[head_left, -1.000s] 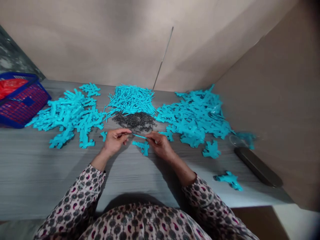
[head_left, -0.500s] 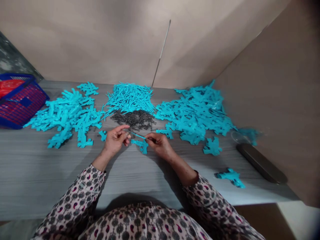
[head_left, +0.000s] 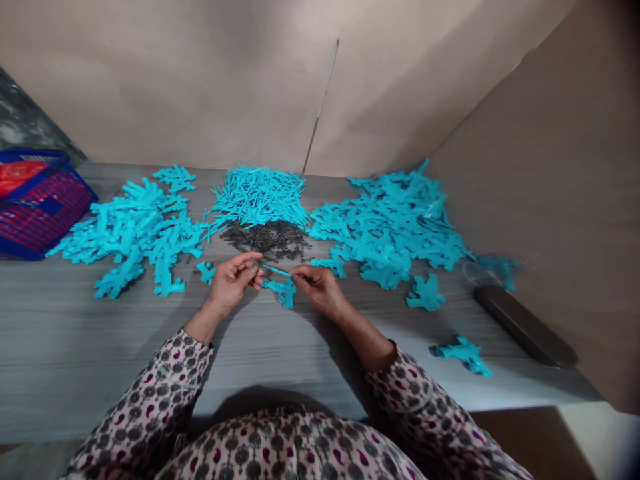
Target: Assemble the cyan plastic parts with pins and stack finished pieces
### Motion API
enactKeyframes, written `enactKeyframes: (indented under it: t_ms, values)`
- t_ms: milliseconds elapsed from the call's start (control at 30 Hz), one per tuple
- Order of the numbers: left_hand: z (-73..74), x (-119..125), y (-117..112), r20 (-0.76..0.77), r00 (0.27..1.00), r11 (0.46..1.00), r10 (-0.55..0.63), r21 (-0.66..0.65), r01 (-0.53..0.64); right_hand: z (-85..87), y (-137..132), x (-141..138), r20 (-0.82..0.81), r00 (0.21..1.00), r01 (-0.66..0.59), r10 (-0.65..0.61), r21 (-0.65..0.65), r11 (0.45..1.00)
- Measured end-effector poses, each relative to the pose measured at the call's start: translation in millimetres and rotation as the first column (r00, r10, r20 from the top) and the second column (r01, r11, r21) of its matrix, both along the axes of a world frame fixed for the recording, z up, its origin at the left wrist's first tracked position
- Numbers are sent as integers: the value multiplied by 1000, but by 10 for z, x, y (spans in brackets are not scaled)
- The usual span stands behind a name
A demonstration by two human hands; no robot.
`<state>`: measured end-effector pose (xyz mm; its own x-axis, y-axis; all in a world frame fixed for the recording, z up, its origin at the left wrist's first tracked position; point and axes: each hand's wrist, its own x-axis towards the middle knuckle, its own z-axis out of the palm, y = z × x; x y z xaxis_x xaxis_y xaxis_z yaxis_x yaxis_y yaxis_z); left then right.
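Fingers of our left hand and right hand: pinched on opposite ends of one rod, probably leaving its middle free; piece just beneath, pins just beyond.

basket far left | rod pile behind pin pile, centre | case far right

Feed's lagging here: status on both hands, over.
Left hand, right hand: each pinching one end of thin blue rod. Flat blue piece on table just beneath. Dark parts pile behind, clear of hands.
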<state>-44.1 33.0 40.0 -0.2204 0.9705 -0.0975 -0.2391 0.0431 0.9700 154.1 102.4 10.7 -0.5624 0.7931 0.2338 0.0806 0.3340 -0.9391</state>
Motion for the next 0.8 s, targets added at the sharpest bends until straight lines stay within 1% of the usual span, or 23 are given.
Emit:
enactKeyframes:
  t_ms: [100, 167, 233, 300, 367, 433, 533, 600, 667, 733, 800]
  values:
    - [-18, 1, 0, -45, 999, 1000, 7, 14, -7, 30, 1, 18, -10, 1000, -30, 30, -61, 998]
    - [-38, -6, 5, -85, 996, 999, 33, 38, -30, 63, -15, 21, -26, 998, -54, 51, -95, 994]
    - [-69, -22, 13, -150, 986, 995, 72, 72, -61, 96, -40, 19, -40, 995, -91, 86, -142, 986]
    - [-109, -43, 22, -248, 962, 989, 111, 124, -82, 119, -66, 18, -57, 991, -129, 120, -199, 971]
    - [-145, -61, 26, -375, 915, 977, 151, 198, -80, 130, -84, 23, -80, 986, -164, 148, -264, 951]
    - [-168, -71, 22, -501, 845, 960, 189, 275, -51, 131, -93, 33, -109, 980, -192, 165, -328, 925]
    - [-172, -69, 8, -628, 738, 938, 249, 347, -21, 129, -95, 43, -115, 975, -223, 193, -404, 887]
    - [-162, -60, -2, -665, 689, 930, 289, 366, -36, 135, -100, 31, -96, 973, -230, 209, -425, 876]
    - [-150, -48, -11, -677, 669, 927, 308, 372, -50, 147, -110, -2, -77, 976, -219, 206, -420, 881]
    - [-145, -33, -18, -675, 673, 929, 301, 368, -46, 160, -125, -49, -52, 984, -175, 168, -394, 902]
    - [-149, -14, -22, -655, 700, 934, 285, 355, -49, 173, -143, -95, -28, 993, -120, 118, -359, 926]
